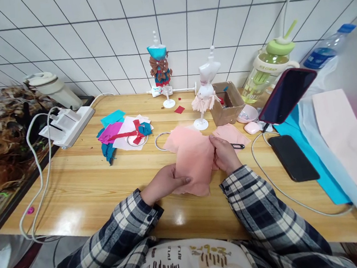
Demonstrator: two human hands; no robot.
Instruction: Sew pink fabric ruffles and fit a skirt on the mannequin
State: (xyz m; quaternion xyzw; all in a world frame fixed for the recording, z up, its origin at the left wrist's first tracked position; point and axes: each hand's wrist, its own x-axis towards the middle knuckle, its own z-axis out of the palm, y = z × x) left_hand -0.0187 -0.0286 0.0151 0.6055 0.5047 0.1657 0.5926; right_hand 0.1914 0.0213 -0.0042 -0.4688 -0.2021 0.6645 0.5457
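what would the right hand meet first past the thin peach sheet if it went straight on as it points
Past the peach sheet, the right hand would probably meet the round white base of the bare-topped white dress form, though depth is unclear.

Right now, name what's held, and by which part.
Peach sheet: left hand at lower left edge, right hand at upper right; black handle: can't tell.

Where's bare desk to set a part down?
Biggest: front-left desk, between the power strip, the colored scraps and the left hand. Smaller: back strip between those scraps and the dressed mannequin. Crowded: right end, with flat phone and blue sheet; back right, with cardboard box and green-lidded bottle; centre, pink cloth in left hand and right hand.
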